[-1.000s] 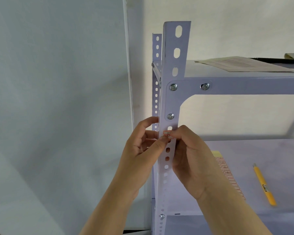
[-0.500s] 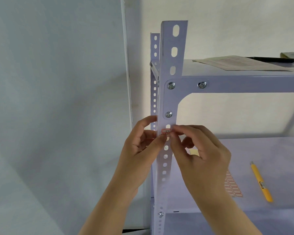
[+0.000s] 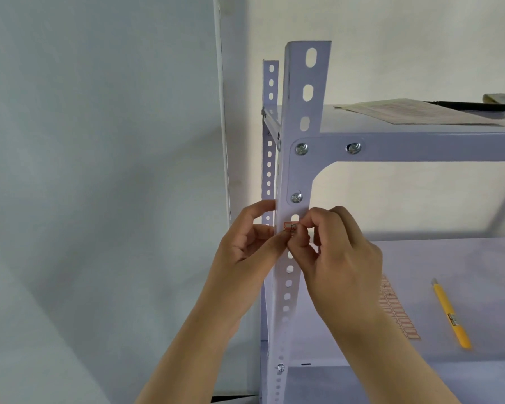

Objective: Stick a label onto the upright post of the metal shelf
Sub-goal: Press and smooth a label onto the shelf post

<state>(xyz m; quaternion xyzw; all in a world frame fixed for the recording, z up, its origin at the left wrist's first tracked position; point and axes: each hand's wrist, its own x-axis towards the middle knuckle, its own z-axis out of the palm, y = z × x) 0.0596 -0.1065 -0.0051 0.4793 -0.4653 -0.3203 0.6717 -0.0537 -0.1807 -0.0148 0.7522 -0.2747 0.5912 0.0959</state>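
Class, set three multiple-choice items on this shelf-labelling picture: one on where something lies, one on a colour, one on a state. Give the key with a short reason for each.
1. Where does the yellow pen lie?
A. on the lower shelf board
B. on the top shelf board
C. on the floor

2. What colour is the border of the label on the upright post?
A. green
B. red-orange
C. black

3. What are the hands doing to the label?
A. both hang clear of the post
B. only the left hand is near it
C. fingertips of both hands press at it on the post

Key:
1 A, the pen rests on the lower board, right of the label sheet.
2 B, a red-orange outline frames the label.
3 C, the left thumb and the right hand fingertips meet at the label.
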